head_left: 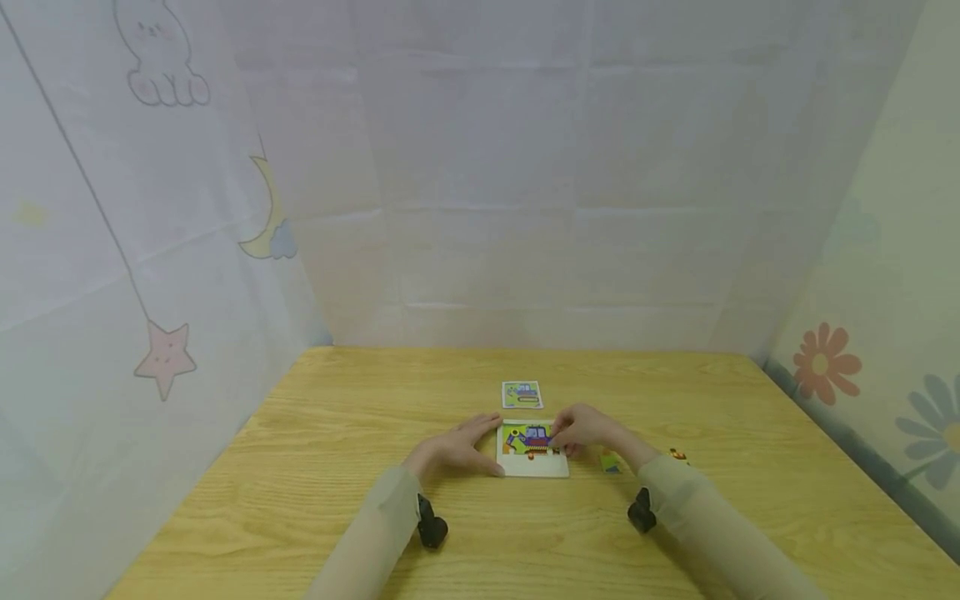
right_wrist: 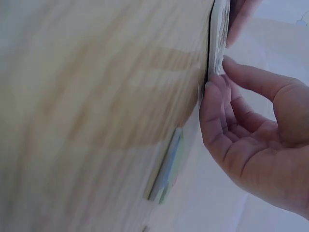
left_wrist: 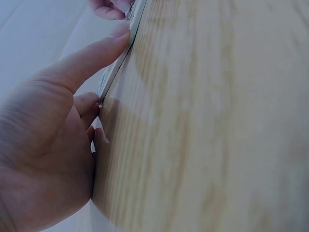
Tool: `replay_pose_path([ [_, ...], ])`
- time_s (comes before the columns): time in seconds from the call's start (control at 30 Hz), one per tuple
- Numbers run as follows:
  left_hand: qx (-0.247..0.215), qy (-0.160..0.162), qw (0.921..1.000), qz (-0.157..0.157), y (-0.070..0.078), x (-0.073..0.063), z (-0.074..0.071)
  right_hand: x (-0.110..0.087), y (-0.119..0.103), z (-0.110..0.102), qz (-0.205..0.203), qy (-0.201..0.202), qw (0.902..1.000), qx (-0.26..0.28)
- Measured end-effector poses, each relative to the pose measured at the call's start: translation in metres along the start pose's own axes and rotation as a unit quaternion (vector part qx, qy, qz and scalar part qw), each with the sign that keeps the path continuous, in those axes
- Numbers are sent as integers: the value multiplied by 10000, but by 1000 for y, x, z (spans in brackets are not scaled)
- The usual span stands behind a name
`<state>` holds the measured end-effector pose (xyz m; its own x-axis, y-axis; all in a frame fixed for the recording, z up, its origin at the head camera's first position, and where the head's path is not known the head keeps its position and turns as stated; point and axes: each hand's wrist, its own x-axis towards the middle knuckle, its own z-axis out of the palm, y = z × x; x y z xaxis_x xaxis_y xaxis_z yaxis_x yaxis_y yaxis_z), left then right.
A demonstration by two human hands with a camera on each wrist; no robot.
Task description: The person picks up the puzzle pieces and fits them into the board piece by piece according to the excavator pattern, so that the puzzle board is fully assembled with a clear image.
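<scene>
A white-framed jigsaw puzzle board lies flat on the table, carrying a colourful picture of a purple digger on green. My left hand rests at its left side, thumb by the near corner and fingers spread toward the far one. In the left wrist view, the left thumb lies straight along the board's edge. Over the picture's right end, my right hand has curled fingers and pinches a puzzle piece mostly hidden by the fingertips. In the right wrist view, that hand's thumb touches the board's top near its edge.
A small reference card with a similar digger picture lies beyond the board. One loose puzzle piece sits beside the right wrist, and another bit farther right, partly behind the forearm. Hanging cloths enclose the wooden table.
</scene>
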<state>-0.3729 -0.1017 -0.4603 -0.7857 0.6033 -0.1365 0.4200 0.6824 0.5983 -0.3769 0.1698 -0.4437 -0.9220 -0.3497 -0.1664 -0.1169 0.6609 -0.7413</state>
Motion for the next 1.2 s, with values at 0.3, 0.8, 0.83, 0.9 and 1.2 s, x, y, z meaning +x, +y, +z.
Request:
replay_pose_path([
  [0.3, -79, 27, 10000, 10, 0, 0, 1, -7, 8, -17, -575, -248, 9980, -111],
  [0.8, -120, -93, 9998, 138, 1, -2, -3, -22, 26, -38, -1036, 342, 9933, -373],
  [0.83, -131, -94, 9998, 135, 0, -2, -3, -24, 27, -40, -1051, 369, 9932, -334],
  [0.9, -160, -88, 9998, 115, 1, -2, -3, -29, 29, -42, -1116, 440, 9922, -350],
  [1.2, -424, -2, 9991, -13, 0, 1, -1, -50, 38, -49, -1551, 534, 9855, -435],
])
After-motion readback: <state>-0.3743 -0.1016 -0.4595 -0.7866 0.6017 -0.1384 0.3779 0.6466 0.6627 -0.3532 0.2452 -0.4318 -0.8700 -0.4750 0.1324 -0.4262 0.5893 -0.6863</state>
